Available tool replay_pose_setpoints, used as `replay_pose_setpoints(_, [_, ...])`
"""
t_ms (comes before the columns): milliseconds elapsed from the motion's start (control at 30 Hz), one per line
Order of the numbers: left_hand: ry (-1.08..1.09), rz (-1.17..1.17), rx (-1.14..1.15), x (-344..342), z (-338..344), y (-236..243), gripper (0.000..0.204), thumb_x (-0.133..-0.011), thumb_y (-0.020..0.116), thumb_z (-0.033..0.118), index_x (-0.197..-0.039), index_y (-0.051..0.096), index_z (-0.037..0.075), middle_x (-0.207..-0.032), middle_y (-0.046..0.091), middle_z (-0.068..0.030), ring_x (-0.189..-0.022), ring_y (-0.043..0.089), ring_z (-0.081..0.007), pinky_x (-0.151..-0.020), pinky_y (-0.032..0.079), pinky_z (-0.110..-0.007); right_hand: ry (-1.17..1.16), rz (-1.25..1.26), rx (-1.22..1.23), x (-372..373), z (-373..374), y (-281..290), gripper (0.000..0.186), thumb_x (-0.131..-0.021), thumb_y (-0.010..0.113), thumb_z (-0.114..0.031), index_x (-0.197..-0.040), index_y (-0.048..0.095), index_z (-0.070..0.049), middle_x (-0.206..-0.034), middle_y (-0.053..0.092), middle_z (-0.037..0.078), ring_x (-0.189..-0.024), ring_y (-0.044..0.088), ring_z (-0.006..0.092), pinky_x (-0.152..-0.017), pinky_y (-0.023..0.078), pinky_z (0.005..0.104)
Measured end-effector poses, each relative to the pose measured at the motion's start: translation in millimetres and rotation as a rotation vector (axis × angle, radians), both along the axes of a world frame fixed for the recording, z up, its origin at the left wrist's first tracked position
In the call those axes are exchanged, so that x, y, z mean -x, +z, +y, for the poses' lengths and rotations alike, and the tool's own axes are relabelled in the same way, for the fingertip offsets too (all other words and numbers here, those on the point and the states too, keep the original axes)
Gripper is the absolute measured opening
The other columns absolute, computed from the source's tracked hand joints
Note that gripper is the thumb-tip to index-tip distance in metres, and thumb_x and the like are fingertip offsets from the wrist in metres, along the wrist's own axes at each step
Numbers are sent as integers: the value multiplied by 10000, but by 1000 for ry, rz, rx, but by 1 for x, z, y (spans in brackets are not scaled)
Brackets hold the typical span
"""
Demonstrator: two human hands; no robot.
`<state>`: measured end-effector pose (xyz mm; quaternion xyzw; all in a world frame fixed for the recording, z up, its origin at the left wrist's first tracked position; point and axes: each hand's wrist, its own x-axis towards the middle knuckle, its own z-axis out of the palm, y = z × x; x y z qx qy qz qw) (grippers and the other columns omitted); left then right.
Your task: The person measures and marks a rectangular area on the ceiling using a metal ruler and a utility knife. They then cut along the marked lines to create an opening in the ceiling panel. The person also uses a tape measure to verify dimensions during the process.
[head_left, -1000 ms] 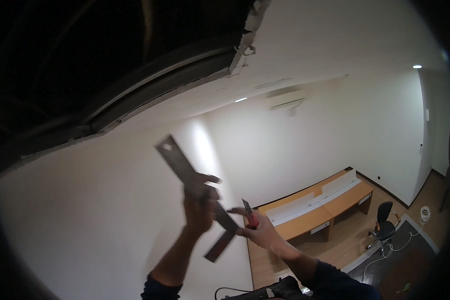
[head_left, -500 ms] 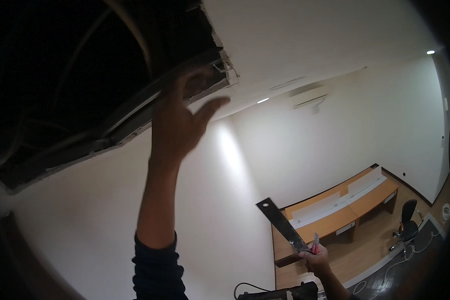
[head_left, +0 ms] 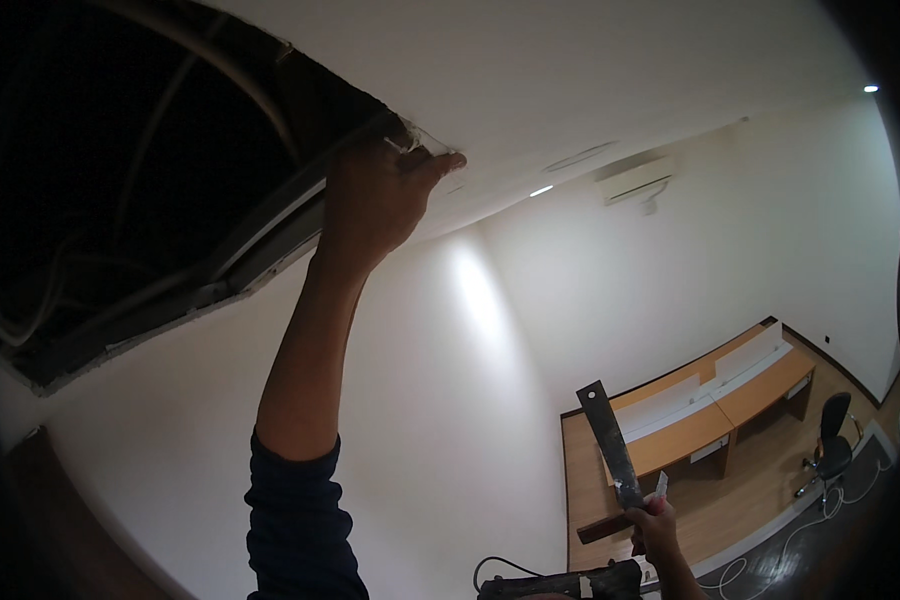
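My left hand is raised overhead, its fingers gripping the broken edge of the white ceiling at the corner of a dark opening. Curved cables and a metal rail show inside the opening. My right hand is low at the lower right, shut on a flat metal strip that points up and to the left. A shorter dark piece sticks out sideways from the same hand, and a small red-and-white object shows at the fingers.
A wall air-conditioning unit and recessed lights are on the far wall and ceiling. Below are wooden desks, an office chair, floor cables, and a dark tool near my waist.
My left hand let go of the strip, rose to the ceiling and now grips the opening's edge. My right hand dropped lower with the strip.
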<state>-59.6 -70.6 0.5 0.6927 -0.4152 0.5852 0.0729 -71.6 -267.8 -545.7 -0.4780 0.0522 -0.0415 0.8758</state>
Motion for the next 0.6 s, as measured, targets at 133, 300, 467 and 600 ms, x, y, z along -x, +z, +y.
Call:
replay_pose_setpoints(133, [17, 5, -23, 2, 2, 1, 280, -822, 812, 238, -774, 699, -13, -596, 638, -91, -538, 609, -159, -581, 497, -319, -6, -16, -31, -6, -3, -13, 247, -818, 702, 9, -890, 482, -77, -576, 479, 12, -364, 456, 102, -303, 348, 268])
replay_pose_setpoints(300, [105, -30, -63, -7, 6, 11, 244, -837, 801, 207, -780, 702, -9, -584, 637, -74, -535, 604, -141, -563, 491, -308, -25, 4, -10, -8, -4, -21, 271, -807, 715, 25, -890, 478, -77, -601, 494, 13, -366, 454, 99, -308, 353, 271])
replay_pose_setpoints(467, [131, 108, -18, 12, -11, 0, 242, -820, 815, 204, -917, 720, 3, -797, 717, -91, -723, 677, -158, -714, 524, -304, -22, 18, -35, -2, -3, -20, 252, -814, 694, 34, -835, 475, -90, -582, 460, -5, -354, 416, 80, -295, 310, 265])
replay_pose_setpoints(600, [42, 124, 120, 40, -18, -14, 246, -813, 820, 189, -966, 733, 16, -881, 753, -86, -784, 711, -156, -768, 547, -296, -16, 17, -76, 1, 1, -15, 251, -822, 692, 24, -833, 471, -94, -572, 447, -3, -353, 397, 82, -300, 295, 263])
